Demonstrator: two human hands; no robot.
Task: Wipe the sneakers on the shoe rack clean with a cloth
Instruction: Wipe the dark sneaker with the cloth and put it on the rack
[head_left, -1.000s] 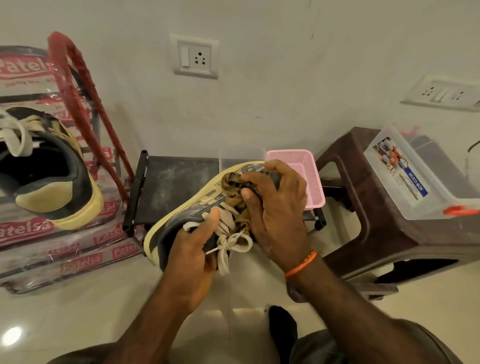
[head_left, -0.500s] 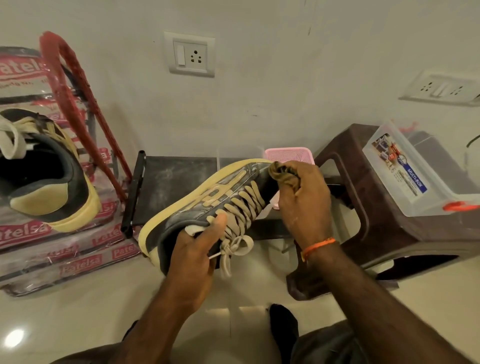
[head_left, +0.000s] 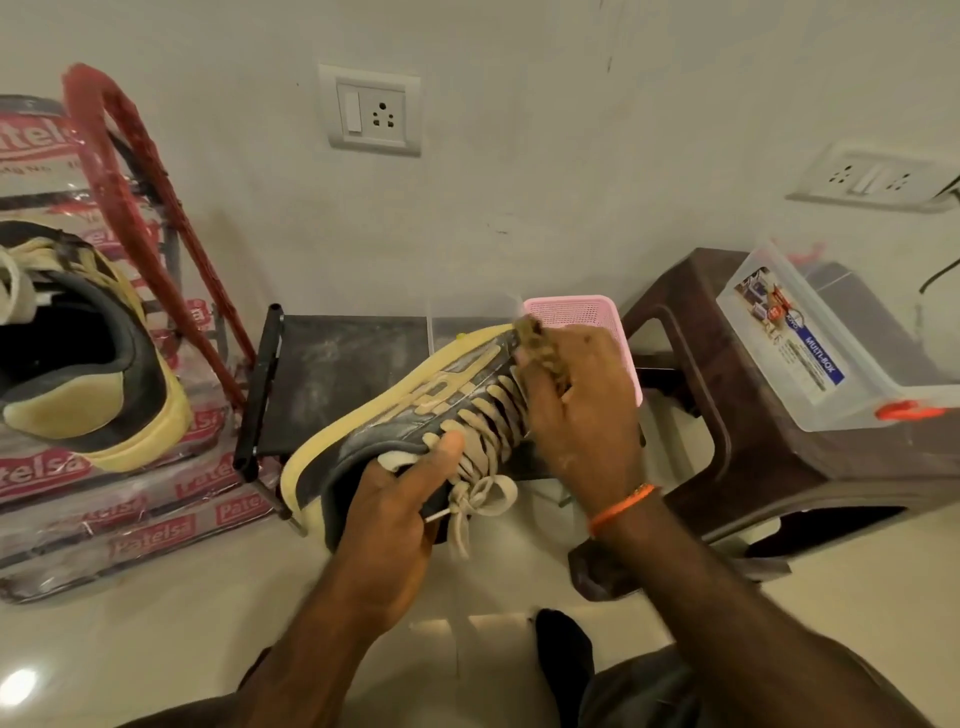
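A black and tan sneaker (head_left: 415, 400) with cream laces is held tilted in mid-air, toe pointing up and away. My left hand (head_left: 400, 504) grips it at the heel collar, thumb on the tongue. My right hand (head_left: 576, 410) presses a bunched brown cloth (head_left: 535, 343) against the toe end, just above the laces. The matching second sneaker (head_left: 88, 364) rests at the left on a stack of wrapped packs, heel toward me. The low black shoe rack (head_left: 332, 374) stands behind the held sneaker.
A red metal frame (head_left: 150, 218) leans by the wrapped packs (head_left: 135, 525). A pink mesh basket (head_left: 576, 312) sits behind my right hand. A brown plastic stool (head_left: 753, 441) at right carries a clear storage box (head_left: 826, 353). Wall sockets (head_left: 371, 111) are above. Glossy tile floor lies below.
My right hand with the cloth slid from the laces near the tongue up to the toe end. My left hand kept its grip, and the sneaker stayed nearly in place.
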